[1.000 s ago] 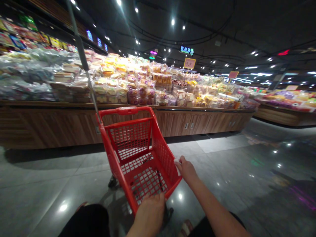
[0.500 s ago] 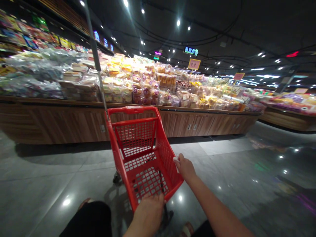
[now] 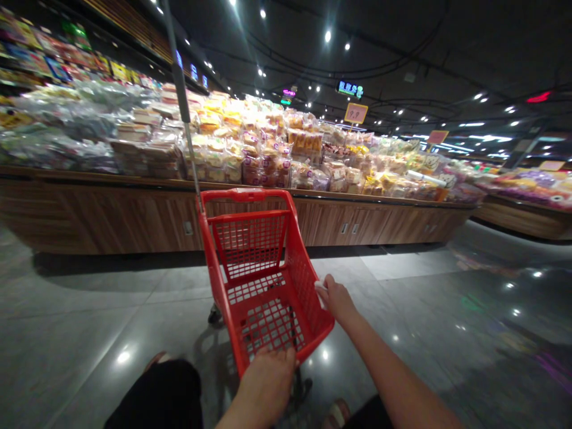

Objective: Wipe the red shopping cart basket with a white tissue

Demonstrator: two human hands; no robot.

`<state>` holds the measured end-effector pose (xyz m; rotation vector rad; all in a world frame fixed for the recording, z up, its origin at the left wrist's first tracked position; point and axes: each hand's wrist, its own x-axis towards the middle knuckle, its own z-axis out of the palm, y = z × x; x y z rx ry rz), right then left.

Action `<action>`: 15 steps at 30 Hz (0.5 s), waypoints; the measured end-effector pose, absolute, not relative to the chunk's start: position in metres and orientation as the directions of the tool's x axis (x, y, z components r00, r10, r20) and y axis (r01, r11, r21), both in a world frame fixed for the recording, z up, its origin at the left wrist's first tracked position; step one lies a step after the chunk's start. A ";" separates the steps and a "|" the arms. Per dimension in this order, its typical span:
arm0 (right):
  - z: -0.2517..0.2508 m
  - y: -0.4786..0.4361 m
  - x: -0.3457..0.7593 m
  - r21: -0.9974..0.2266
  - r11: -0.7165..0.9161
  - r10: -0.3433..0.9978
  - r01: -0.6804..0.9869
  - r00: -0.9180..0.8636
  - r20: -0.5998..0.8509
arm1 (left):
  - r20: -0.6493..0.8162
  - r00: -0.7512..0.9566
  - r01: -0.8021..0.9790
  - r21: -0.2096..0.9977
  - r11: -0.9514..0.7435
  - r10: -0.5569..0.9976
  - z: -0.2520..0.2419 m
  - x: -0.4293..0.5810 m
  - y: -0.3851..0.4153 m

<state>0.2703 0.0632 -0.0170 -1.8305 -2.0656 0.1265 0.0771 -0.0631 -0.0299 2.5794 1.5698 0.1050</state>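
A small red plastic shopping cart [image 3: 308, 280] stands in front of me, its basket bare inside. My left hand [image 3: 270, 378] is closed over the rim at the near end, fingers curled into the basket. On the right-hand rim, my right hand [image 3: 335, 298] pinches a white wipe [image 3: 320, 292] that looks like thin cloth or tissue and lies against the red plastic. Its lower part is hidden behind the fingers. A grey pole [image 3: 180, 89] rises from the cart's far left corner, beside the handle bar [image 3: 245, 195].
Behind the cart runs a wood-panelled display counter [image 3: 330, 223] piled with bagged baked goods [image 3: 268, 158]. A price sign [image 3: 356, 113] stands above them. Another display [image 3: 527, 217] is at the right. Grey tiled floor [image 3: 402, 286] surrounds the cart; my knees are close to its near end.
The view has shifted slightly, so the cart and counter appear a little further right and higher. Both hands keep nearly the same places on the cart, the right one still with the white wipe.
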 end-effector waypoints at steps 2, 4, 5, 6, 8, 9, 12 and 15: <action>-0.022 0.050 0.276 -0.317 0.152 0.975 0.936 -0.089 0.203 | 0.007 0.451 0.883 0.142 -0.447 0.893 -0.030 0.074 -0.063; -0.032 0.030 0.283 -0.349 0.165 0.977 0.923 -0.105 0.185 | 0.002 0.457 0.880 0.142 -0.452 0.890 -0.030 0.070 -0.063; -0.036 0.020 0.287 -0.373 0.174 0.978 0.911 -0.115 0.176 | -0.004 0.465 0.877 0.138 -0.460 0.885 -0.029 0.068 -0.063; -0.040 0.012 0.289 -0.398 0.181 0.978 0.899 -0.122 0.168 | -0.011 0.478 0.871 0.133 -0.472 0.878 -0.028 0.066 -0.063; -0.043 0.006 0.290 -0.427 0.178 0.980 0.886 -0.119 0.161 | -0.017 0.498 0.861 0.124 -0.493 0.867 -0.026 0.062 -0.064; -0.041 0.008 0.288 -0.424 0.166 0.981 0.891 -0.104 0.164 | -0.019 0.505 0.858 0.120 -0.499 0.863 -0.025 0.060 -0.065; -0.031 0.031 0.272 -0.394 0.112 0.979 0.913 -0.033 0.201 | -0.015 0.518 0.852 0.104 -0.514 0.855 -0.026 0.055 -0.067; -0.020 0.056 0.254 -0.396 0.074 0.970 0.915 0.026 0.240 | -0.004 0.521 0.850 0.095 -0.518 0.853 -0.028 0.048 -0.069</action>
